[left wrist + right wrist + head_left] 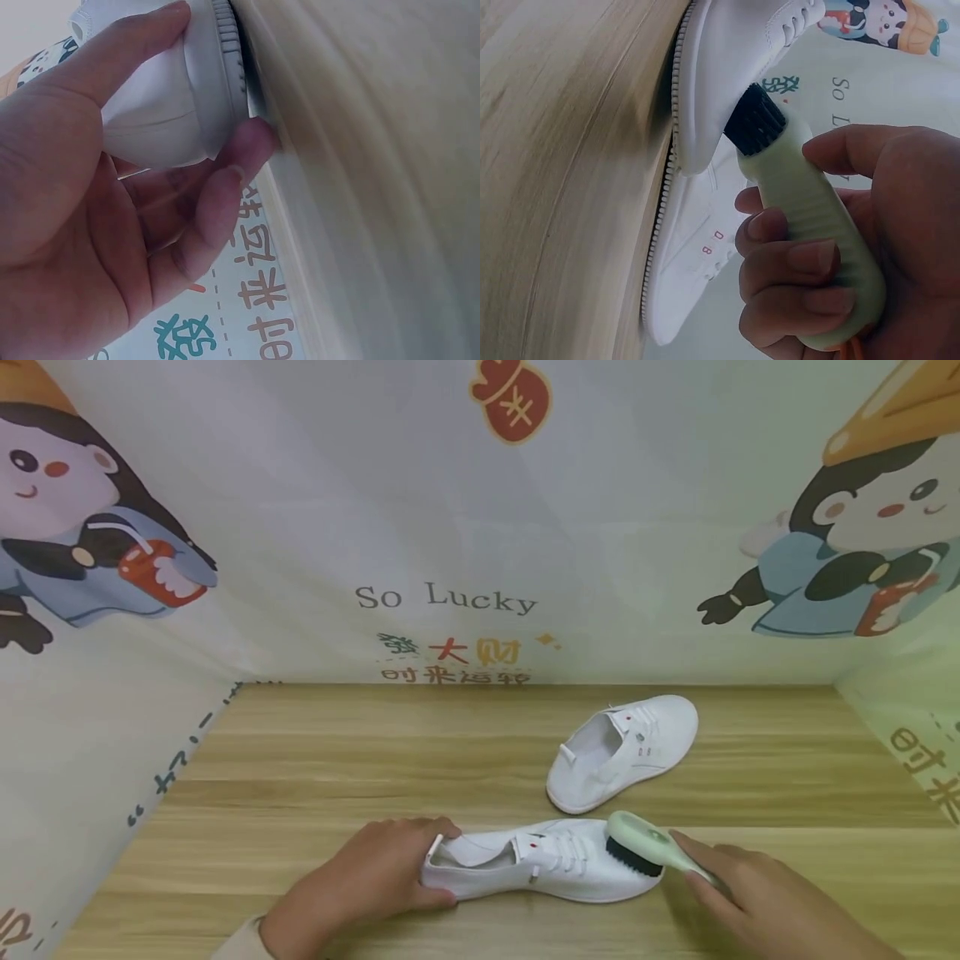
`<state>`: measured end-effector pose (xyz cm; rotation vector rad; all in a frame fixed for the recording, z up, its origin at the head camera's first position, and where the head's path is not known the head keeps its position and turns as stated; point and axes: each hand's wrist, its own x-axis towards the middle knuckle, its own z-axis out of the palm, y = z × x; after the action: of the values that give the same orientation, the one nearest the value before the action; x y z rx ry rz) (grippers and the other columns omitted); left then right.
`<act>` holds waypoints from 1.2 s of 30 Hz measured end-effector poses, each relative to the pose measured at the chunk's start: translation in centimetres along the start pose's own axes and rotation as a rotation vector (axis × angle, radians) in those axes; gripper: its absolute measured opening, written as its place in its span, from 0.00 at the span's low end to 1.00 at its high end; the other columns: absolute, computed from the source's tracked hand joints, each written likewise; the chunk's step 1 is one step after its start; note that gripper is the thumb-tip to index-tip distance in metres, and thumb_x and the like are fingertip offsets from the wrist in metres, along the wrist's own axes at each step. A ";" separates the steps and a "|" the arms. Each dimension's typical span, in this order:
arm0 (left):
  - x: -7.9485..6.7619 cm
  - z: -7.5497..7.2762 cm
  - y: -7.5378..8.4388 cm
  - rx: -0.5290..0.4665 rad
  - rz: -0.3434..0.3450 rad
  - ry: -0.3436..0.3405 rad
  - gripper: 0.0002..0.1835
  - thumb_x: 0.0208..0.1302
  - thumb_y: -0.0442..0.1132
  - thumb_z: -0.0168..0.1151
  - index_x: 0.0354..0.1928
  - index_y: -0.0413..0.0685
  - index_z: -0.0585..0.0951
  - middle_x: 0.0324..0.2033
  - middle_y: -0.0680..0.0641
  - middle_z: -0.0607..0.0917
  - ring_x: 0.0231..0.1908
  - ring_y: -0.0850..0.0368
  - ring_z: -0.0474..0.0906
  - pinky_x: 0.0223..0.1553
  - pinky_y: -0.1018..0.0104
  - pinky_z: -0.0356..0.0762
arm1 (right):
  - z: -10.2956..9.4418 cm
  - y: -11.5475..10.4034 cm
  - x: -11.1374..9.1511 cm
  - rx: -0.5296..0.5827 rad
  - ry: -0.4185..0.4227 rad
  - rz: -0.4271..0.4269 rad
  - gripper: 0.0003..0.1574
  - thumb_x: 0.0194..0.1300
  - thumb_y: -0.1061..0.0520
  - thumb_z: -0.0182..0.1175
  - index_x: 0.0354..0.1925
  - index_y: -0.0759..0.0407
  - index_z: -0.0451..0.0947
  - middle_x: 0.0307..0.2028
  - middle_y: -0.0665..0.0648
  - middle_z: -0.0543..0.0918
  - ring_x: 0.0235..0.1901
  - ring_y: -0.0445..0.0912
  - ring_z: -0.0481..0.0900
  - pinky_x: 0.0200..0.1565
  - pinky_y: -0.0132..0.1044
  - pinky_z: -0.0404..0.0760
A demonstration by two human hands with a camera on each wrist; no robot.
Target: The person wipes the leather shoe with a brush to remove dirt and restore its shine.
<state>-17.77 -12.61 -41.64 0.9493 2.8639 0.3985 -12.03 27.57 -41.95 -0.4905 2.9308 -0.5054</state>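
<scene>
A white lace-up shoe [491, 881] lies lengthwise near the front of the table, toe to the right. My left hand [375, 868] grips its heel; in the left wrist view the thumb [142, 41] lies along one side and fingers curl round the back. My right hand [757, 893] holds a pale green brush [637, 831] by its handle, and the dark bristles [633, 858] rest against the toe. In the right wrist view several fingers wrap round the ribbed handle [817, 217]. An orange cord [851, 350] shows at the handle's end.
A second white shoe [663, 735] stands behind the first, toe pointing to the back right. Both are on a wood-grain tabletop [337, 743]. A pale printed cloth [637, 552] with cartoon figures and lettering encloses the back and both sides.
</scene>
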 end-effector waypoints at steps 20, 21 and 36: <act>-0.2 -0.3 -0.4 -0.097 0.062 -0.009 0.41 0.49 0.53 0.78 0.67 0.63 0.71 0.46 0.55 0.80 0.39 0.64 0.76 0.41 0.61 0.77 | -0.2 0.4 0.1 0.003 -0.014 0.002 0.34 0.72 0.43 0.58 0.68 0.60 0.72 0.56 0.58 0.85 0.51 0.54 0.85 0.49 0.52 0.83; -0.2 -0.3 -0.4 -0.118 0.060 -0.016 0.42 0.49 0.52 0.78 0.68 0.64 0.71 0.46 0.56 0.79 0.39 0.64 0.76 0.42 0.62 0.77 | -0.2 0.4 0.1 0.003 -0.013 0.004 0.34 0.72 0.44 0.58 0.68 0.60 0.72 0.56 0.58 0.84 0.51 0.54 0.85 0.49 0.52 0.83; 0.1 -0.2 0.2 -0.107 0.093 0.074 0.45 0.37 0.46 0.83 0.64 0.69 0.75 0.46 0.57 0.75 0.36 0.61 0.78 0.38 0.68 0.78 | -0.5 0.0 0.0 -0.027 0.057 0.016 0.33 0.71 0.45 0.61 0.68 0.57 0.72 0.49 0.53 0.86 0.45 0.46 0.84 0.44 0.49 0.84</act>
<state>-17.76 -12.46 -41.35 1.0727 2.8369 0.6016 -12.11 27.71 -41.44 -0.4629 2.9972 -0.4858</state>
